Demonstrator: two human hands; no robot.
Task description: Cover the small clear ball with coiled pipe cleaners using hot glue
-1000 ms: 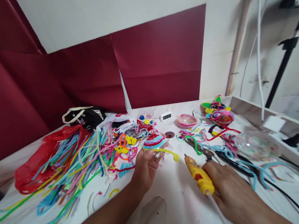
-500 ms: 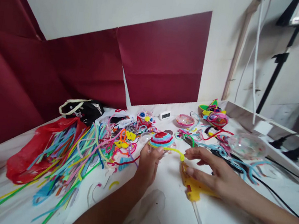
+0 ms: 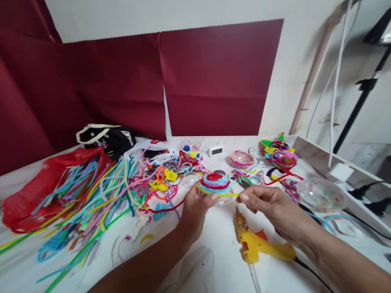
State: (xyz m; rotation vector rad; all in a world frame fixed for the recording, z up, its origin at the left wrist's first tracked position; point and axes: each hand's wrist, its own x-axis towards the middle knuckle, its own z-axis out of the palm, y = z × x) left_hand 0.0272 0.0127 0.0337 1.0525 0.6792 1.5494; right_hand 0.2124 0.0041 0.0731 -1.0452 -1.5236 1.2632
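In the middle of the head view, my left hand point(image 3: 195, 213) grips a clear dome point(image 3: 214, 183) covered with rings of red, light blue and dark pink pipe cleaner. A yellow pipe cleaner point(image 3: 230, 195) runs along the dome's lower edge and stretches out to the right. Its free end is pinched between the thumb and fingers of my right hand point(image 3: 263, 204). Just below my right hand, a yellow glue gun point(image 3: 258, 243) lies on the table with its nozzle pointing away and a clear glue stick out of its near end.
At the left, a red bag point(image 3: 34, 192) spills many colored pipe cleaners point(image 3: 102, 201). Behind are a black pouch point(image 3: 108, 140), a decorated ball point(image 3: 190, 154), a small white timer point(image 3: 215, 151) and a pink-rimmed bowl point(image 3: 242, 159). A clear dome point(image 3: 322, 194) and cables sit right.
My right hand has closed on the yellow pipe cleaner, which is now straighter and held clear of the glue gun. The view has shifted slightly.
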